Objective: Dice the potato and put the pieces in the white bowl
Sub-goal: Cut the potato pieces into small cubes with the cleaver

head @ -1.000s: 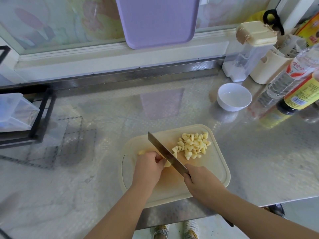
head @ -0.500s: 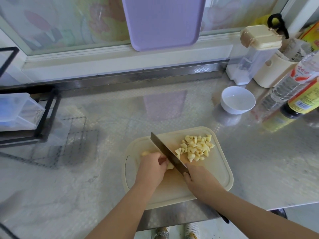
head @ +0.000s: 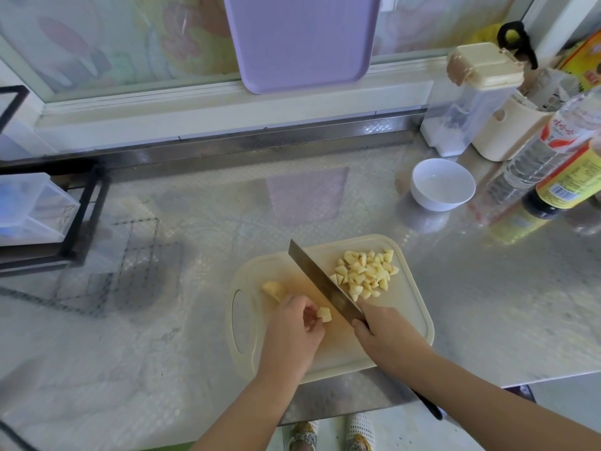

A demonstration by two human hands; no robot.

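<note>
Head view looks down on a shiny counter (head: 162, 336) with a cutting board (head: 406, 320) near its front edge. The right hand (head: 383, 330) is closed around a big knife (head: 320, 281), blade slanting across the board. The left hand (head: 294, 323) curls loosely, fingertips pinching a small potato piece (head: 324, 314); a bigger chunk (head: 274, 289) lies just beyond it. A pile of cubes (head: 366, 273) sits right of the blade. The white bowl (head: 442, 183) waits well apart, looking empty. I think cutting is almost done; the last chunks need chopping next. Open counter lies between board and bowl.
</note>
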